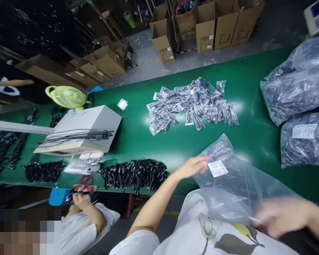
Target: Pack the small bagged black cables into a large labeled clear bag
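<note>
A large clear plastic bag (pixel 236 187) lies slanting over the table's near edge and against my shirt. Some small packets show through its far corner. On it is a white printed label (pixel 217 168). My left hand (pixel 192 166) rests at the bag's left side, fingers stretched toward the label. Motion smears my right hand (pixel 279 216), which is by the bag's near right end; its fingers cannot be made out. Beyond the bag, a pile of small clear packets (pixel 194 101) with dark items inside is spread on the green table (pixel 138 138).
Big filled bags (pixel 297 81) stand at the right. Bundled black cables (pixel 135 173) line the near edge at left, beside a white machine (pixel 95 124) and a green fan (pixel 67 96). Another person's hands (pixel 82 202) are at lower left. Cardboard boxes (pixel 163 42) stand behind.
</note>
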Tool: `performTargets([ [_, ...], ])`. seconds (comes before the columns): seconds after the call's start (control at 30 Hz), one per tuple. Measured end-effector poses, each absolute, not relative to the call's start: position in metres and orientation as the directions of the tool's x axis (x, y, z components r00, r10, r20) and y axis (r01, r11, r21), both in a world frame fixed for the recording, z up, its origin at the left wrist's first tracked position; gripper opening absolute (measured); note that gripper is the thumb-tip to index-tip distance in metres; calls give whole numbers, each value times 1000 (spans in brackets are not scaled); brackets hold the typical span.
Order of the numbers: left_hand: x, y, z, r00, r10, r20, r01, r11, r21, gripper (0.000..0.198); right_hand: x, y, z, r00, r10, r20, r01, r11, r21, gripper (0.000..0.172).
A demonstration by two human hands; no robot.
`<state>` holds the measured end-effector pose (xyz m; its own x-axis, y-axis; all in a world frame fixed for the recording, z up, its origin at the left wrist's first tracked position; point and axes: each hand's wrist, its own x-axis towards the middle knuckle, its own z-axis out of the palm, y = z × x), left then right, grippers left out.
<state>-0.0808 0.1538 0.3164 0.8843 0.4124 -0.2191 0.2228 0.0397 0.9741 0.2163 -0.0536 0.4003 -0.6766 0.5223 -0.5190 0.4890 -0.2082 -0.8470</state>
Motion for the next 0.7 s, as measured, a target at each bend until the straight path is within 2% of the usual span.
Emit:
performTargets([
  [0.03, -68, 187, 311, 803, 569, -175, 308, -147, 940, 45, 250, -48, 416, -700, 427, -573, 457, -348, -818, 45],
  [0.07, -51, 219, 304, 726, 678, -116, 417, -300, 858, 44, 283, -31, 429, -661, 445, -604, 413, -457, -788, 49],
  [0.1, -32, 250, 296, 671, 736, -89, 529, -390, 754, 45, 315, -1, 436, -531, 592, -606, 392, -462, -796, 50],
  [0.13, -12, 278, 287, 634, 770, -78, 627, -452, 634, 48, 342, 37, 437, -284, 782, -555, 408, -425, -808, 51],
  [0.17, 7, 302, 278, 597, 799, -68, 698, -477, 534, 50, 363, 83, 431, -54, 911, -410, 500, -330, -800, 50],
  [0.2, 25, 322, 270, 572, 818, -69, 739, -477, 476, 53, 379, 130, 418, 48, 965, -259, 666, -224, -711, 46],
  [0.23, 40, 337, 262, 553, 830, -73, 766, -472, 437, 55, 390, 176, 400, 97, 989, -111, 830, -142, -539, 41],
  [0.3, 59, 356, 247, 538, 838, -84, 782, -460, 419, 60, 401, 249, 355, 17, 1000, -19, 896, -23, -443, 32],
  [0.43, 59, 361, 221, 573, 815, -82, 761, -492, 423, 64, 432, 292, 279, -371, 925, 86, 907, 381, -180, 42],
  [0.5, 50, 355, 209, 574, 817, -62, 744, -488, 456, 54, 455, 278, 260, -421, 904, 72, 903, 425, -65, 40],
  [0.6, 41, 345, 196, 509, 860, -27, 751, -429, 502, 31, 467, 249, 254, -445, 892, -73, 894, 448, 20, 33],
  [0.7, 38, 339, 191, 437, 898, -46, 806, -368, 464, 19, 442, 238, 268, -468, 876, -113, 868, 480, 127, 21],
])
